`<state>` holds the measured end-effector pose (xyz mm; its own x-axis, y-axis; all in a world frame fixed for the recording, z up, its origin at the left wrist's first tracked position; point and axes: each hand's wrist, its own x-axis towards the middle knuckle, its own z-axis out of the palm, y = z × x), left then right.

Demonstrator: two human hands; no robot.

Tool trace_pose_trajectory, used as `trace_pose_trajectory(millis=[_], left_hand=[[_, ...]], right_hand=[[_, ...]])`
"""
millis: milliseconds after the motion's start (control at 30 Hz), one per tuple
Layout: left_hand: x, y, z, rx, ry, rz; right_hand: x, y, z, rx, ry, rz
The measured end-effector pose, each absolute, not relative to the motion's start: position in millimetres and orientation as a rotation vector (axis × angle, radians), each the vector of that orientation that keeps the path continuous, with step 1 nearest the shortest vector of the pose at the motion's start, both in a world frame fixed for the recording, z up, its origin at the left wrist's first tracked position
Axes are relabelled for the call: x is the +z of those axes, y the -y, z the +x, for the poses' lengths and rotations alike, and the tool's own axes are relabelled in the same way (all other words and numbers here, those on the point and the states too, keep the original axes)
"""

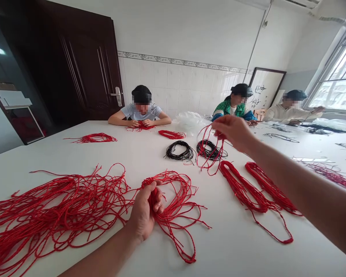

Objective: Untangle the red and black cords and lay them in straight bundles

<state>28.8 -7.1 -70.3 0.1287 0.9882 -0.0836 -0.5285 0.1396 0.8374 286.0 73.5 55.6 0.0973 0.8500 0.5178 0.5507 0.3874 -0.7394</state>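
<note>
My left hand (147, 207) is closed round a looped bundle of red cords (177, 192), low over the white table (233, 246). The loose ends of this bundle fan out to the right of my fingers. Raised further out, my right hand (230, 129) pinches a few thin red strings (209, 165) that dangle in front of a black cord coil. To the left of my left hand spreads a big loose pile of red cords (60, 204). Two tidy red cord hanks (242, 188) lie below my right forearm.
Black cord coils (179, 151) sit mid-table, with a small red hank (171, 134) behind them. Another red bundle (96, 137) lies at the far left. Across the table, a person (141, 107) handles red cord beside a clear plastic bag (190, 121). Two more people sit at the right.
</note>
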Motion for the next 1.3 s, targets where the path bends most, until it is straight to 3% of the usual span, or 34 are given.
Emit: trace_pose_trajectory(millis=[167,300,400,700,933,1133,1300], left_hand=[[-69,6,27,1.191,-0.718,0.737],[-69,3,26,1.126,-0.728,0.632],[-70,0,26,1.121,-0.689,0.550],[-64,0,29,1.038,-0.623,0.378],[-64,-1,31,1.086,-0.663,0.300],[-65,1,29,1.041,-0.557,0.320],[-68,-1,29,1.007,-0.604,0.323]], right_hand=[[68,-50,257,0.687,1.361,-1.046],[7,-30,193,1.084,1.589,-1.214],[-38,-18,158,1.298,1.693,-1.046],[-75,-5,152,1.097,1.617,-0.973],[-78,-10,153,1.264,1.508,-0.956],[-81,-13,155,1.025,1.747,-1.032],[-83,-15,153,1.221,1.541,-0.984]])
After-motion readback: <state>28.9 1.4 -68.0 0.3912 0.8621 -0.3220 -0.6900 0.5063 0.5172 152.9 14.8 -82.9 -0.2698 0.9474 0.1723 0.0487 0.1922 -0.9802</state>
